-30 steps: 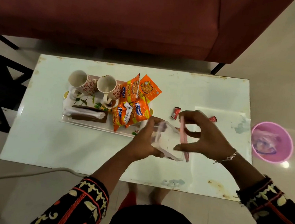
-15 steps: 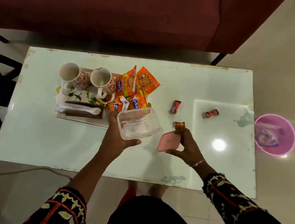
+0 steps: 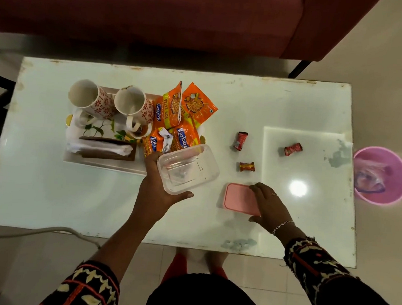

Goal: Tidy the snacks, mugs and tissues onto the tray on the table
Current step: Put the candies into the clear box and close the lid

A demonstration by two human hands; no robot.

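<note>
Left hand (image 3: 158, 192) cupping clear plastic box (image 3: 187, 168) beside tray (image 3: 102, 165); right hand (image 3: 269, 206) flat, fingers spread on pink lid (image 3: 238, 198). Two floral mugs (image 3: 112, 103), tissues (image 3: 99, 148) and orange "Kurkure" packets (image 3: 180, 124), one marked "50% EXTRA", already on tray. Three wrapped sweets (image 3: 247, 166) left loose on table (image 3: 47, 200).

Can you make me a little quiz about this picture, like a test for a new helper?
1. How many mugs stand on the tray?
2. True or false: the pink lid is on the clear box.
3. Which hand holds the box: A left hand, B right hand?

Key: 1. Two. 2. False: the lid lies on the table under the right hand. 3. A.
</note>
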